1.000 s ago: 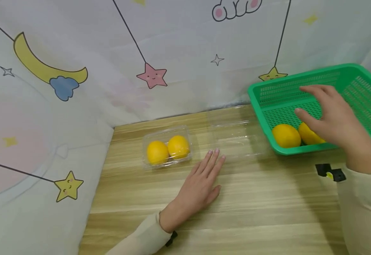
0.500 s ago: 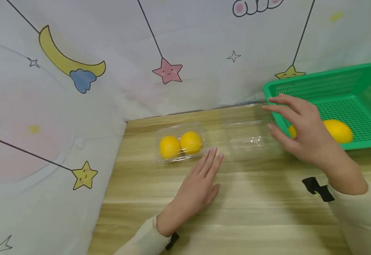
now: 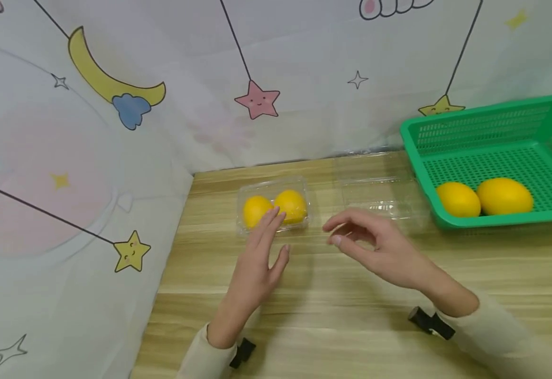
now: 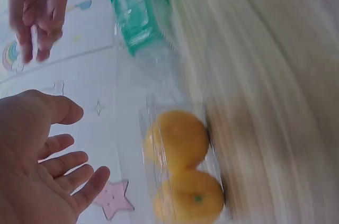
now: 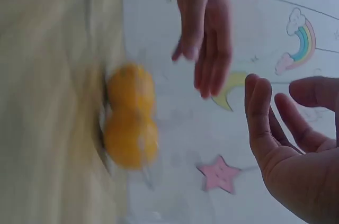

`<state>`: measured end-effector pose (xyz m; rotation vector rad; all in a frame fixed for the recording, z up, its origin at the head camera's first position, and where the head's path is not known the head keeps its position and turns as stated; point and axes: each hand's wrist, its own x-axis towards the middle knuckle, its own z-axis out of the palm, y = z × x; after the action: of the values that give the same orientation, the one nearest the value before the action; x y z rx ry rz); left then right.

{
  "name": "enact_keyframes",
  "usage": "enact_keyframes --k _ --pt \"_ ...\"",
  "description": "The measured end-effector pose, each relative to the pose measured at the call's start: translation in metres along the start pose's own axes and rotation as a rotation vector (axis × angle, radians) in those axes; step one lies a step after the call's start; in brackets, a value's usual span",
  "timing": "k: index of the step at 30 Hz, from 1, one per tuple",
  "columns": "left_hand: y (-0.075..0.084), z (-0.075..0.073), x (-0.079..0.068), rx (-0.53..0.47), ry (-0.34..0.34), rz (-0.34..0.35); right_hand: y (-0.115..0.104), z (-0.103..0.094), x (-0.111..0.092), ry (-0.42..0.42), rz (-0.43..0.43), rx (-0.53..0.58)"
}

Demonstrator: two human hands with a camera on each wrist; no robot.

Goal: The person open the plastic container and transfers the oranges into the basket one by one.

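My left hand [image 3: 252,271] hovers at the near side of a transparent plastic box [image 3: 268,185], fingers extended and holding nothing. Two oranges lie side by side in that box, a left one [image 3: 255,209] and a right one [image 3: 292,204]; the left wrist view shows a green stem spot on one orange [image 4: 190,197]. Over the table to the right of the box is my right hand [image 3: 390,252], its fingers loosely bent with nothing between them. Behind it lies a second transparent plastic box [image 3: 375,190], opened out.
A green basket [image 3: 420,173] stands at the back right, with two more oranges, one [image 3: 458,200] beside the other [image 3: 504,196], along its near side. The wooden table [image 3: 333,326] meets a patterned cloth [image 3: 304,116] at the back and left.
My right hand has come left from over the basket, past the opened box. My left hand has shifted left to the box with the oranges. The head view has turned slightly right.
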<state>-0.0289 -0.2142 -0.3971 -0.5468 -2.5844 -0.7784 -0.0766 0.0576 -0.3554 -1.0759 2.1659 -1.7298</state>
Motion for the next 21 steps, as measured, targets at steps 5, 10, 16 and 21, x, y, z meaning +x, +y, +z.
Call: enact_keyframes --k 5,10,16,21 --pt "-0.015 -0.014 -0.006 -0.078 0.103 -0.115 0.011 0.026 0.005 -0.066 0.296 0.374" --pt "-0.029 -0.021 -0.014 -0.151 0.192 -0.230 0.026 0.036 0.013 -0.022 0.442 0.594" --pt "-0.042 -0.019 -0.022 -0.278 0.335 -0.419 0.040 0.043 0.019 0.061 0.604 0.874" --pt "-0.053 -0.019 -0.024 -0.387 0.376 -0.570 0.050 0.049 0.024 0.116 0.649 0.945"
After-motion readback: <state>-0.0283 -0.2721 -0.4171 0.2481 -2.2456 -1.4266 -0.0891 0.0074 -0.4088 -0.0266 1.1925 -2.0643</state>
